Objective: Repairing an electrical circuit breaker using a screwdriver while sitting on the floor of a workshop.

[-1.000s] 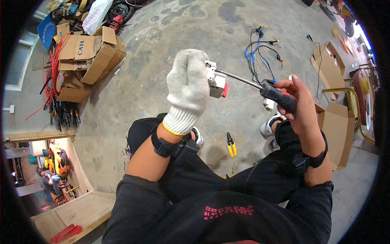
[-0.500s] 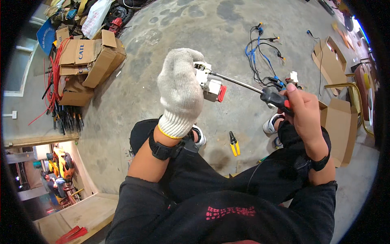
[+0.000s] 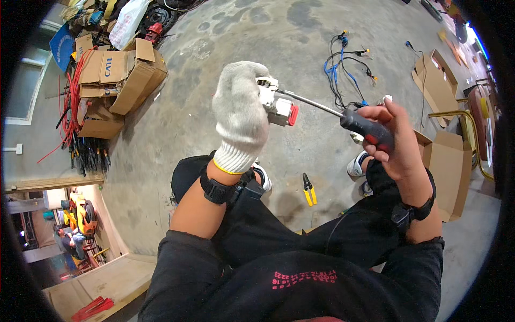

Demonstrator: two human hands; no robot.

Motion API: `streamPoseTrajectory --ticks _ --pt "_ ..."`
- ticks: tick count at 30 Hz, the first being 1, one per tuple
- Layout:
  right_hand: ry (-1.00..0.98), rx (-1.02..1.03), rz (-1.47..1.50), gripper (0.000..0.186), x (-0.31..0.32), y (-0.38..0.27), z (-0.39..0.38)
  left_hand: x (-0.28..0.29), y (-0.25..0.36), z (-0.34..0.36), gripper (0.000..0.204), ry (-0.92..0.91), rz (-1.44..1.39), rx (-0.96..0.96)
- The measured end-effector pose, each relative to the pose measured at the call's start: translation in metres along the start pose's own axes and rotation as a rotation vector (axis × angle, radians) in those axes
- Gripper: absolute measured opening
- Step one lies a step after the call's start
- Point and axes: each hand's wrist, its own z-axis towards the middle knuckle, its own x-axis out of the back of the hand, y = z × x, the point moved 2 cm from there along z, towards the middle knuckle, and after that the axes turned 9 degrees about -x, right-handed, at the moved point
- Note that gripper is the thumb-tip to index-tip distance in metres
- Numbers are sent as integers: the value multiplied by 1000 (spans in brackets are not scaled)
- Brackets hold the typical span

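My left hand (image 3: 240,110), in a white knitted glove, is closed around a small white electrical fitting (image 3: 266,95) with a grey-white block and a red end piece (image 3: 293,115). Part of the fitting is hidden by the glove. My bare right hand (image 3: 401,147) holds a screwdriver (image 3: 367,129) by its black and red handle, fingers loosely curled about it. Its steel shaft slants up to the left, and the tip meets the right side of the fitting. Both hands are raised above the floor, over my knees.
Yellow-handled wire strippers (image 3: 309,190) lie on the concrete between my feet. A black and blue wiring harness (image 3: 337,70) is spread ahead to the right. Open cardboard cartons (image 3: 448,169) lie at the right beside a gold-framed chair (image 3: 475,129). Boxes (image 3: 126,75) and red cable (image 3: 70,107) are stacked at the left.
My right fingers have shifted their hold on the screwdriver handle, which now shows a turned face and sits slightly lower. My left hand and the fitting have barely moved.
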Motion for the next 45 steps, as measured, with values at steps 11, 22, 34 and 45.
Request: streamPoseTrajectory --ticks 11,22,34,45 --pt "-65 10 -526 49 -8 -4 -19 4 -4 -1 30 15 -146 -32" --pt "388 1181 -1144 12 -15 -5 -33 -4 -16 7 41 -185 -100 490" --pt "100 436 -448 35 -3 -2 -19 0 -20 6 40 -139 -888 1054" --pt "47 497 -299 38 5 -5 -16 -6 -15 6 42 -255 -961 1035"
